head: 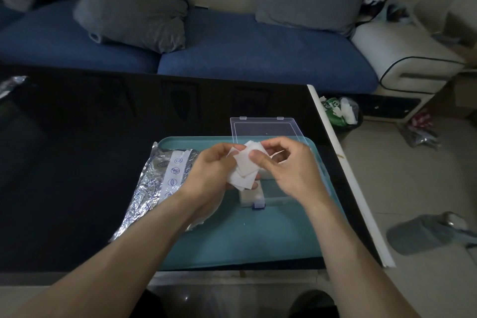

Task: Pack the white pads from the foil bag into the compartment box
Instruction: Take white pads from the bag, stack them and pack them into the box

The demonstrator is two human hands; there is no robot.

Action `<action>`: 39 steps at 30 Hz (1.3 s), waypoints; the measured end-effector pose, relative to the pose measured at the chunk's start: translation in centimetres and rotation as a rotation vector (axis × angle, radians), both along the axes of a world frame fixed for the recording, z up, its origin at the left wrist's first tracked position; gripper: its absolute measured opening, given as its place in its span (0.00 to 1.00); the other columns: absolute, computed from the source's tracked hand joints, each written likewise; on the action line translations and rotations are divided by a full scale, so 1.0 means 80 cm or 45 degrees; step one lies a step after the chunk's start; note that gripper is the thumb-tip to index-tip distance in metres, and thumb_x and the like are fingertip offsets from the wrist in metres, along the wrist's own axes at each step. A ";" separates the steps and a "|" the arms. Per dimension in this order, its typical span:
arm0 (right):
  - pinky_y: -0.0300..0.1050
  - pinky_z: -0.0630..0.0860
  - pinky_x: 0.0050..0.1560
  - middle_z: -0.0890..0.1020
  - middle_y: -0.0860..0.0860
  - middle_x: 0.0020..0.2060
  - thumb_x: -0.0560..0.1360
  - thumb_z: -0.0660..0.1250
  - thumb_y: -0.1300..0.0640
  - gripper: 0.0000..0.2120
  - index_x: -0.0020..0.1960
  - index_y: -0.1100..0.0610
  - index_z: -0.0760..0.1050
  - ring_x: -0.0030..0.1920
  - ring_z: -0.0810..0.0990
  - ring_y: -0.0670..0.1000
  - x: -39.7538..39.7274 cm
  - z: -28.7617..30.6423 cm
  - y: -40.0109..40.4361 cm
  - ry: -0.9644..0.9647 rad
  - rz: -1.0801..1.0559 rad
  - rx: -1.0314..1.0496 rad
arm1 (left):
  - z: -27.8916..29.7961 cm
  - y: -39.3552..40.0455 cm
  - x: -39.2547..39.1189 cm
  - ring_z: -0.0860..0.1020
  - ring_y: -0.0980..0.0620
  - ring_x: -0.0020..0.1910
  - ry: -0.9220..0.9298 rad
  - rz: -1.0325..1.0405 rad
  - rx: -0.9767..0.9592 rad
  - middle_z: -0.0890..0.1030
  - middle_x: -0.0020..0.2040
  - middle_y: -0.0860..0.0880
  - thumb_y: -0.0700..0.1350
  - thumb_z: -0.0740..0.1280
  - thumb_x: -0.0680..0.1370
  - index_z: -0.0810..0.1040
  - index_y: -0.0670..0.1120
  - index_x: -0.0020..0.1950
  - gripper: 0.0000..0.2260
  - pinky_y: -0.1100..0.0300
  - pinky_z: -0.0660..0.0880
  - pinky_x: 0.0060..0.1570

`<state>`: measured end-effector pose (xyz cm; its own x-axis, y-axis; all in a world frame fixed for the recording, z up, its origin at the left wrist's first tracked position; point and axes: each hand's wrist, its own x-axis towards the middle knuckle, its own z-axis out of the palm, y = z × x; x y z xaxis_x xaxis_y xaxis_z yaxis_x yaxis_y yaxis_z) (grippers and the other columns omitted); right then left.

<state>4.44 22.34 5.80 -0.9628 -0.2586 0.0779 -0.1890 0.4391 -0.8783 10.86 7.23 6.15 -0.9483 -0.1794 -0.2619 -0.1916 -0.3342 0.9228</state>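
Above the teal plastic tray (232, 240), the left hand (214, 170) grips a loose stack of white square pads (245, 168); the right hand (286, 162) pinches the top pad. The clear compartment box (263, 129) lies open under them. The crinkled silver foil bag (154, 188) overlaps the tray's left edge

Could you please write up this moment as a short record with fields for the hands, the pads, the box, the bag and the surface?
left hand: holds a loose stack of white pads
right hand: pinches the top of the stack
compartment box: clear, lid open, largely hidden behind the hands
foil bag: lies at the tray's left edge
tray: teal, on a dark table
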 end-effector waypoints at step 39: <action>0.36 0.79 0.39 0.86 0.47 0.36 0.68 0.80 0.53 0.12 0.48 0.51 0.80 0.34 0.85 0.44 0.008 0.021 0.001 -0.199 0.193 0.121 | 0.001 0.000 -0.004 0.81 0.38 0.44 -0.118 0.038 0.162 0.81 0.54 0.33 0.47 0.58 0.85 0.77 0.34 0.57 0.17 0.46 0.82 0.35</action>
